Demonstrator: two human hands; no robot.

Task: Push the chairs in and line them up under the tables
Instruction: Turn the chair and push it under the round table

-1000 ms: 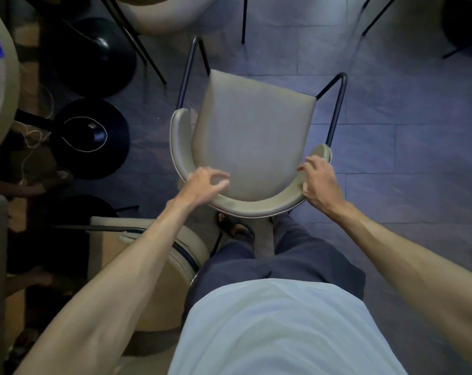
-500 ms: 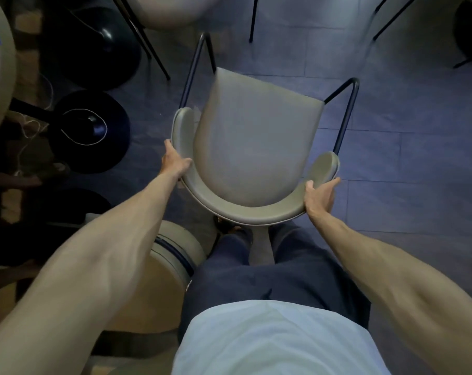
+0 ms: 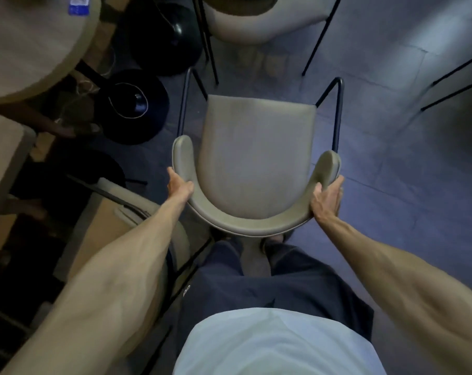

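chair [image 3: 256, 161] held at backrest ends by left hand [image 3: 179, 185] and right hand [image 3: 327, 197]

Ahead: second chair [image 3: 240, 25] just beyond the armchair [image 3: 256, 163].
Left: black table base [image 3: 132, 109], round table [image 3: 34, 44].
Right: open floor [image 3: 405, 185].

The floor [image 3: 391, 212] is grey tile with pale joints. At its middle is a beige chair [image 3: 256, 158] on thin black legs; whether the legs touch the tile cannot be told. A far chair [image 3: 240, 25] stands beyond it, and a left chair [image 3: 107, 226] stands close beside it. Two round black bases [image 3: 137, 109] sit on the tile to the left, with a thin cord [image 3: 113, 58] trailing near them. Above these, a pale round tabletop [image 3: 26, 50] carries a blue-and-white label [image 3: 79, 5] at its edge.
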